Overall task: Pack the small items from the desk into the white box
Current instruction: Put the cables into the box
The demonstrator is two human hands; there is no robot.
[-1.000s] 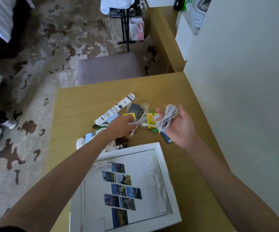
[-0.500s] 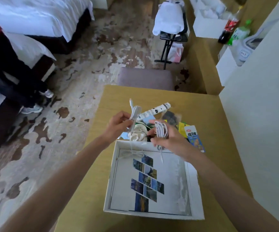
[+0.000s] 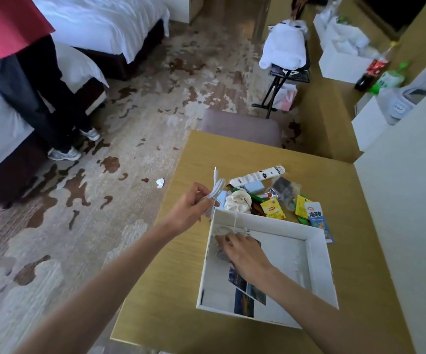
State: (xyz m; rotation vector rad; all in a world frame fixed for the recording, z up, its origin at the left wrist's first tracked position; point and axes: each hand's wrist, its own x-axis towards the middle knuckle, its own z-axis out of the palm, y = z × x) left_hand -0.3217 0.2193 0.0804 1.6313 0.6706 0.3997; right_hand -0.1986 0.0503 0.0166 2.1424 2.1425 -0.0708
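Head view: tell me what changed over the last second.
The right hand carried its coiled white cable from above the pile of small items down into the far-left corner of the white box and lies over it there; release unclear. The left hand took a second white cable from the pile and holds it beside that corner. Pile and box stayed on the desk.

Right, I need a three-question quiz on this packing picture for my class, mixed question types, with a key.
1. True or false: the right hand is inside the box.
2. What does the left hand hold? A) pen B) white cable C) spoon
3. Fill in: the tea bag lies ___ the box.
Key: 1 true; 2 B; 3 outside.
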